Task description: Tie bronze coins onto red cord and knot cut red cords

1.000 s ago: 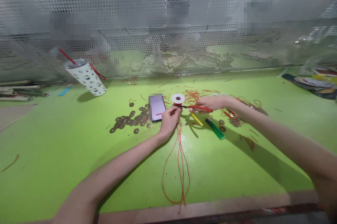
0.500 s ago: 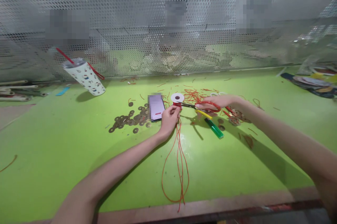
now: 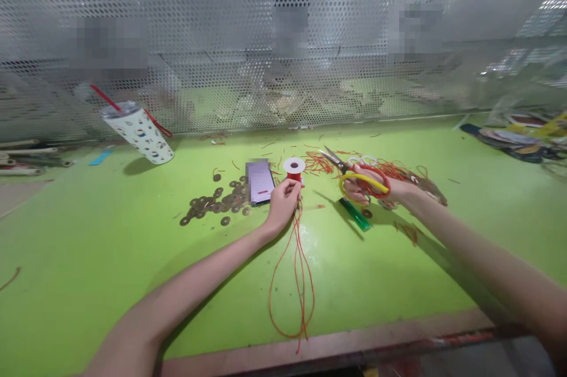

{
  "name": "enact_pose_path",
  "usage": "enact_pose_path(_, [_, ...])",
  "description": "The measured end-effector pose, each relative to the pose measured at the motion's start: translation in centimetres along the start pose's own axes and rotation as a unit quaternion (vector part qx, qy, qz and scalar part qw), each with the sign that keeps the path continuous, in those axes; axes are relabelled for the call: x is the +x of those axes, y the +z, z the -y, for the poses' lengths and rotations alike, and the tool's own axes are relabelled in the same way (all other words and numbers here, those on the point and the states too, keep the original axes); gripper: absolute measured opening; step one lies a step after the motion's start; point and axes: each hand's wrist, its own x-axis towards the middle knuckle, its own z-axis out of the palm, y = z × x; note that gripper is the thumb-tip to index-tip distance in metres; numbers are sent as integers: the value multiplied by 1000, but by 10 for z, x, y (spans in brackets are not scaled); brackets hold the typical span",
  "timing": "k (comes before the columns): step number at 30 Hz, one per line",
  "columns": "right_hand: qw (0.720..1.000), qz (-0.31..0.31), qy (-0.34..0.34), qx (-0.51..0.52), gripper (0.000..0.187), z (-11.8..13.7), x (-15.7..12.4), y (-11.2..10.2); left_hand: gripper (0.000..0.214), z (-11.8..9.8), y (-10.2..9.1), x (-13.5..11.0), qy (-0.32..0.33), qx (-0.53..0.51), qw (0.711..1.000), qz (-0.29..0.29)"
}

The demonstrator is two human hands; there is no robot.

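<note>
Clock read from the left hand, 12 pointing to the mesh screen.

Writing: phone lies at 10 o'clock, screen lit, part of it pixelated; a small red bar near the lower edge, lettering too small to read. Tumbler, farther out at 10, is white with small printed figures – any brand on it too fine to make out.

Containers: the tumbler leans toward 10 in this view, clear lid on, red straw standing out of the top; contents hidden by the wall. Spool, just off at 12 to 1, white flange uppermost, red cord wound below it.

Hands: left hand – thumb and fingers pinched together on red cord, close by the spool. The cord trails to 6 o'clock in long crossing loops, ends near the counter edge. Right hand, at 3, is curled about the red-and-yellow handles of the scissors; blades a little parted, tips toward 10, well apart from the held cord.

About: holed discs, coin-like, heaped at 9. Green see-through object between 3 and 4, just below the right hand. Red cord snippets scattered at 1 to 2.
</note>
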Motion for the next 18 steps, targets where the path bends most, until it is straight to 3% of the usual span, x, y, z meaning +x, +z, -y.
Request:
enact_pose_path(3, [996,-77,-6,44,60,-7,-4,0,23,1,0,1,4,2,1000,0])
enact_pose_path(8, [966,-244,-56,65,61,-15,-5,-9,23,3,0,3,6,4,1000,2])
enact_pose_path(15, [957,-288,-17,11,62,-21,-5,-16,22,2,2,3,9,7,1000,3])
enact_pose_path(18, [941,-328,29,-76,61,-12,-10,-16,21,2,3,3,10,7,1000,2])
